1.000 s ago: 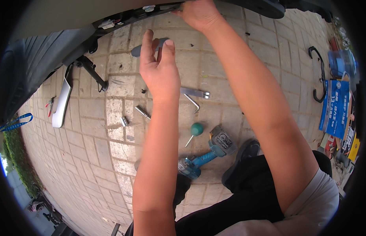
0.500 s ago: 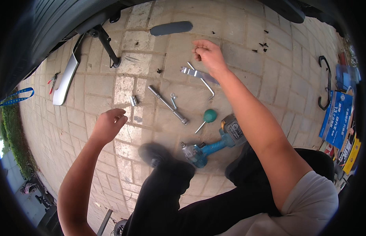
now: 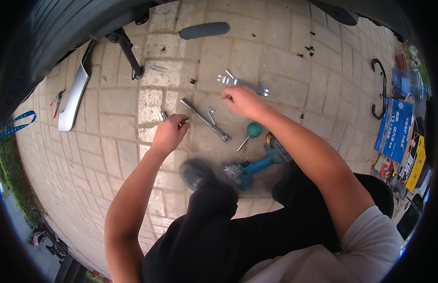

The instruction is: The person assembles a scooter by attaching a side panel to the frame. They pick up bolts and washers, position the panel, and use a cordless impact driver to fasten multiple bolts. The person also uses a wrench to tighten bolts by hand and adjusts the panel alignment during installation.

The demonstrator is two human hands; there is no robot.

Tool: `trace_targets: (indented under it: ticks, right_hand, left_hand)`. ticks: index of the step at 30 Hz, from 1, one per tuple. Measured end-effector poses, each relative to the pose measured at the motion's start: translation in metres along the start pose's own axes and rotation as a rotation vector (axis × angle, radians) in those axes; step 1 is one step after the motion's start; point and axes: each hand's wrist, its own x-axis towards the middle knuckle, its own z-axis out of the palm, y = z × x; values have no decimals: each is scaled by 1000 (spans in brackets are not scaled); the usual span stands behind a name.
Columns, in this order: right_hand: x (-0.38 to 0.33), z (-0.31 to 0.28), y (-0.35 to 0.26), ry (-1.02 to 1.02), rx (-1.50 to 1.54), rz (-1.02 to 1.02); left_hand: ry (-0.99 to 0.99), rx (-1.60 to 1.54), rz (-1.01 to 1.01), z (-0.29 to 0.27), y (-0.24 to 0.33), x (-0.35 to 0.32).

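Note:
My left hand (image 3: 169,133) hovers over the paving with fingers loosely bent, a gap between thumb and fingers and nothing in it. Just beyond it lies a silver socket (image 3: 162,115), partly covered by the hand. A long socket extension bar (image 3: 202,118) and a small ring-ended metal piece (image 3: 211,114) lie between my hands. My right hand (image 3: 243,101) is closed, its fingertips hidden; whether it holds anything small I cannot make out. Past it lie a flat notched metal bar (image 3: 252,87) and an L-shaped wrench (image 3: 229,74). Nearer are a green ball-handled screwdriver (image 3: 253,130) and a teal cordless impact wrench (image 3: 259,166).
A dark oval panel (image 3: 204,30) and several black screws (image 3: 310,49) lie farther out. At left are a stand leg (image 3: 129,56), a silver curved panel (image 3: 76,99) and red-handled pliers (image 3: 56,104). A black curved bar (image 3: 382,89) and blue box (image 3: 395,127) are right.
My left hand has moved right and away from me, beside the socket. My right hand has drawn back toward me, uncovering more of the flat metal bar.

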Motion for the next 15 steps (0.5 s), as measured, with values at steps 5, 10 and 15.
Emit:
trace_targets:
  ticks: [5,10,15]
  right_hand:
    - [-32,48,-28,-116,-114,232]
    - [-27,71,-44,10,-42,424]
    - [-27,87,-51,-22,-85,433]
  left_hand:
    - [-1,355,427,21,8,46]
    - [-85,478,422,25,-1,46]
    - [-124,397,349,18,0,34]
